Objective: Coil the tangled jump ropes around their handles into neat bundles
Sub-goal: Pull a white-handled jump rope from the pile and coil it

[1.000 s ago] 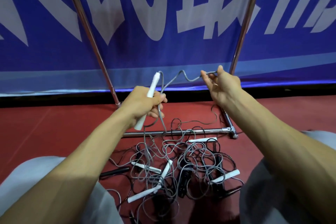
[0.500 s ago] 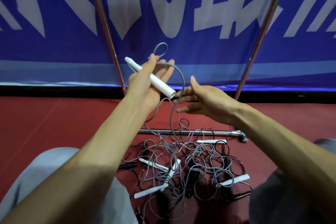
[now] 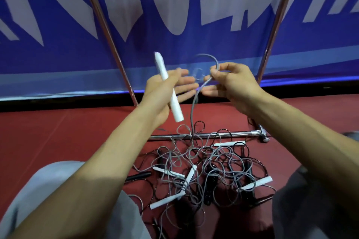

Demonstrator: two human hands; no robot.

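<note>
Left hand point(image 3: 165, 93) grip: thumb clamps white handle point(image 3: 169, 88) across palm, fingers straight, above metal bar point(image 3: 229, 134). Right hand point(image 3: 231, 83) grip pinches grey rope point(image 3: 192, 114), above bar. Tangled ropes point(image 3: 206, 169) on floor point(image 3: 58, 132), just nearside of bar.

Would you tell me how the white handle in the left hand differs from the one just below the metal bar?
The held handle is aloft and steeply tilted; the floor handle lies nearly level. The left hand grips the held handle; no hand touches the floor handle. Both are white.

Head-worn view (wide-angle), forward and down
</note>
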